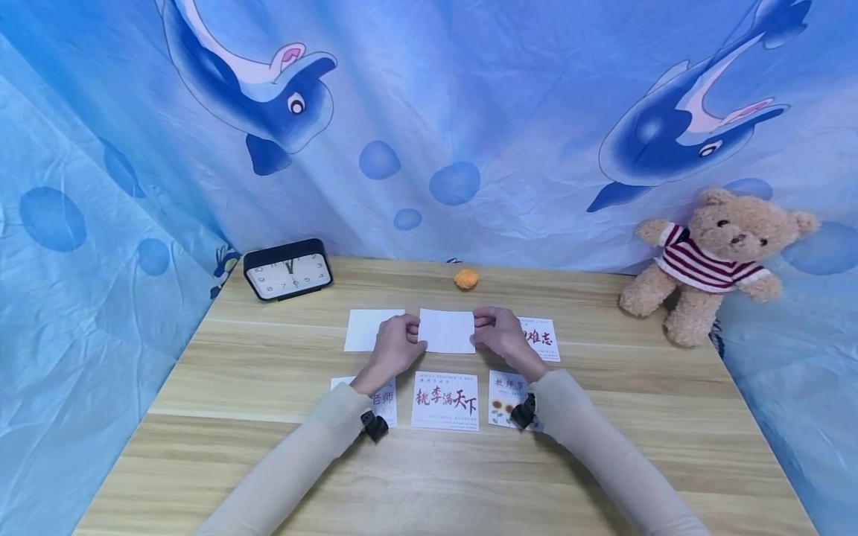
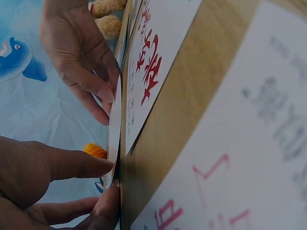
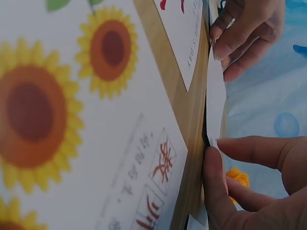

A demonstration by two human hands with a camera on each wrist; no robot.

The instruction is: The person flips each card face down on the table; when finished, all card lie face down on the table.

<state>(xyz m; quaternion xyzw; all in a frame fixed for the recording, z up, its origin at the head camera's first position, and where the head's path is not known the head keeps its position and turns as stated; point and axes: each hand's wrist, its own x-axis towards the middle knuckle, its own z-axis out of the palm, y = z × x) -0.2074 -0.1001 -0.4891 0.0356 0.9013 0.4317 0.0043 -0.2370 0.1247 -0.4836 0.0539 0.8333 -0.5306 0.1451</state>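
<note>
A white card, blank side up, lies between my two hands in the back row. My left hand pinches its left edge between thumb and fingers, as the left wrist view also shows. At its right edge my right hand pinches it likewise. The right wrist view shows the card almost edge-on, just above the tabletop. Another blank card lies to its left, partly behind my left hand. A card with red writing lies to the right, partly covered by my right hand.
In the front row lie a card with red writing, a sunflower card and a card with purple writing, the outer two partly under my wrists. Behind stand a clock, an orange object and a teddy bear.
</note>
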